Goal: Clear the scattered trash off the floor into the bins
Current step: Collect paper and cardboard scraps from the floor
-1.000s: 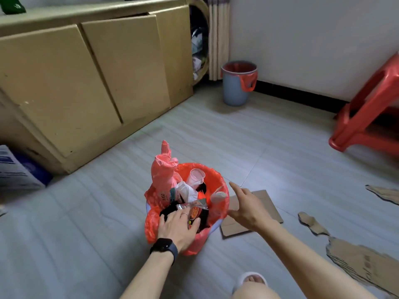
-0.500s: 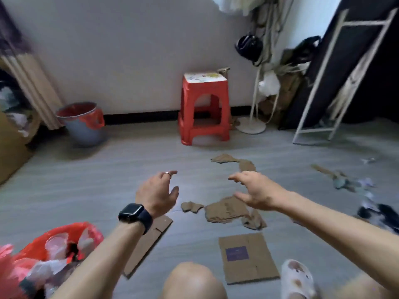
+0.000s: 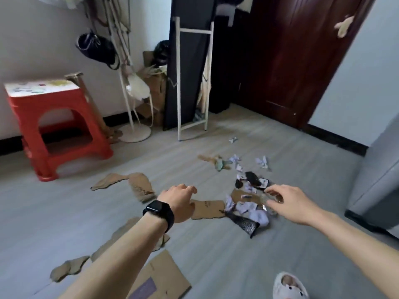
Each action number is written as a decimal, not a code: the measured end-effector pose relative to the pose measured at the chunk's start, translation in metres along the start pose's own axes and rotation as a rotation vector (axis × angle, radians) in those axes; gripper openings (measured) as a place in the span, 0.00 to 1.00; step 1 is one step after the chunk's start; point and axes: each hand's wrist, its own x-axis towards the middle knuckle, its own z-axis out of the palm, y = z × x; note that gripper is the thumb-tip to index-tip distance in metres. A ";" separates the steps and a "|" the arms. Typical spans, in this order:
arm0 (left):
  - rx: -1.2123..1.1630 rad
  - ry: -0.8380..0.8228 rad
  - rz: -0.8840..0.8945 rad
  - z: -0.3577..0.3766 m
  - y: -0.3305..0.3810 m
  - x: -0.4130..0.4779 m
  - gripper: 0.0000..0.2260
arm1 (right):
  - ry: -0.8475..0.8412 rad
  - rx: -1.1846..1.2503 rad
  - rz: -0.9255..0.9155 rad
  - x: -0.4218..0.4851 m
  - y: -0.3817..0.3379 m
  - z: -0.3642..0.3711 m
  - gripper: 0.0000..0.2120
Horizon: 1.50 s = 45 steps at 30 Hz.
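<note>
Scattered trash lies on the grey floor: a pile of crumpled white paper (image 3: 252, 212), a black wrapper (image 3: 246, 224), black scraps (image 3: 252, 179), small paper bits (image 3: 262, 161) and a greenish scrap (image 3: 220, 165). Torn cardboard pieces (image 3: 138, 186) lie to the left, one (image 3: 207, 209) between my hands, and a flat cardboard sheet (image 3: 164, 277) lies near my knee. My left hand (image 3: 179, 201), a watch on its wrist, hovers loosely curled and holds nothing. My right hand (image 3: 289, 201) reaches over the right edge of the paper pile, fingers relaxed, with nothing gripped. No bin is in view.
A red plastic stool (image 3: 54, 117) stands at the left wall. A coat stand base (image 3: 133, 134), a white leaning frame (image 3: 192, 83) and a dark door (image 3: 302, 61) are at the back. A grey cabinet (image 3: 380, 169) is on the right. My slippered foot (image 3: 289, 285) is at the bottom.
The view swung right, away from the red-lined bin. My left hand left the bin, and both hands now stretch out over the trash pile.
</note>
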 end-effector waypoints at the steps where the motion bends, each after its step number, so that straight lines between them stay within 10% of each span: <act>1: -0.008 -0.028 0.002 0.008 0.007 0.013 0.21 | -0.007 0.012 0.030 0.002 0.018 0.007 0.17; 17: 0.060 -0.393 -0.024 0.249 0.075 0.223 0.27 | -0.354 0.091 0.279 0.124 0.207 0.240 0.22; 23: 0.108 -0.381 -0.025 0.321 0.088 0.312 0.36 | -0.519 -0.147 0.082 0.199 0.228 0.281 0.45; 27: 0.107 -0.298 0.033 0.346 0.080 0.332 0.19 | -0.466 -0.116 0.031 0.207 0.239 0.306 0.39; 37: 0.058 -0.234 0.103 0.290 0.054 0.270 0.05 | -0.575 -0.090 0.206 0.179 0.204 0.280 0.28; 45: 0.133 0.011 -0.139 0.102 -0.047 0.127 0.11 | -0.393 0.061 -0.121 0.147 0.041 0.151 0.32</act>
